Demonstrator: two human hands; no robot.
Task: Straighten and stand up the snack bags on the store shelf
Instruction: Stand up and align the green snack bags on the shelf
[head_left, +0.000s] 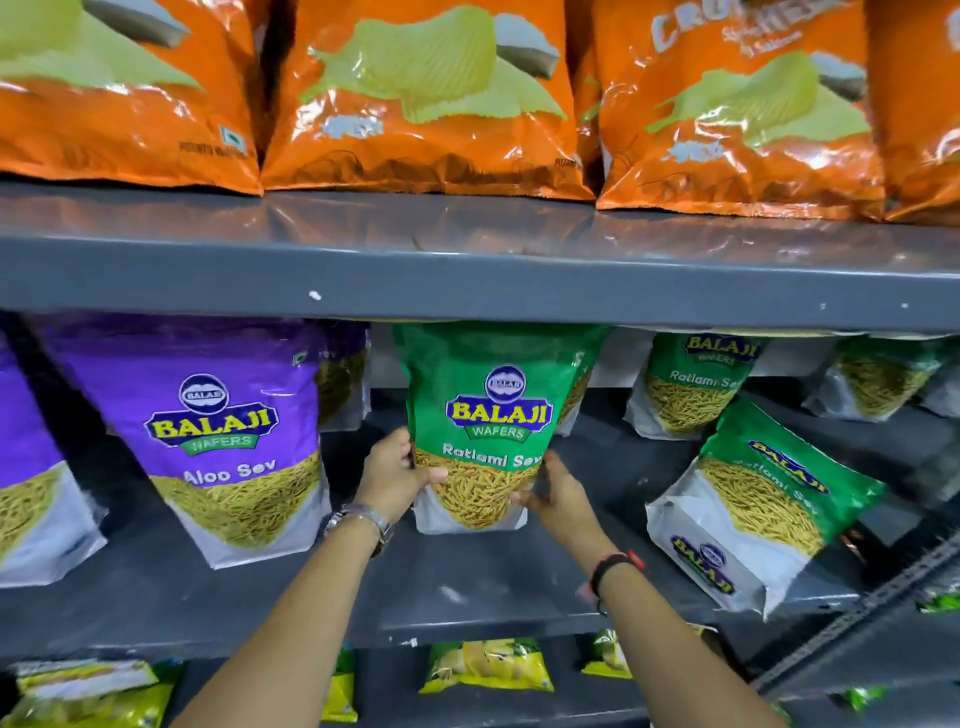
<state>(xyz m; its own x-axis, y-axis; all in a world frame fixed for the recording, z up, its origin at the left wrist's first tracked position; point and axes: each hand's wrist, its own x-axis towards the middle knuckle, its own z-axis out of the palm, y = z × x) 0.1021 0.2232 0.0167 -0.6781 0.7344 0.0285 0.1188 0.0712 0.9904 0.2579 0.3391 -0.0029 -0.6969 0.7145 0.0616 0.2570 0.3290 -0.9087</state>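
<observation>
A green Ratlami Sev bag (491, 405) stands upright at the middle of the grey middle shelf (467, 587). My left hand (397, 475) grips its lower left edge and my right hand (558, 499) grips its lower right edge. To the right, a second green bag (763, 499) leans tilted toward the left, its base turned to the front. Two more green bags (691, 384) stand further back on the right. A purple Aloo Sev bag (228, 441) stands upright on the left.
Orange chip bags (426, 98) line the upper shelf, whose front edge (467, 280) hangs just above the green bag's top. Another purple bag (26, 493) is at the far left. Yellow-green packets (485, 665) lie on the shelf below.
</observation>
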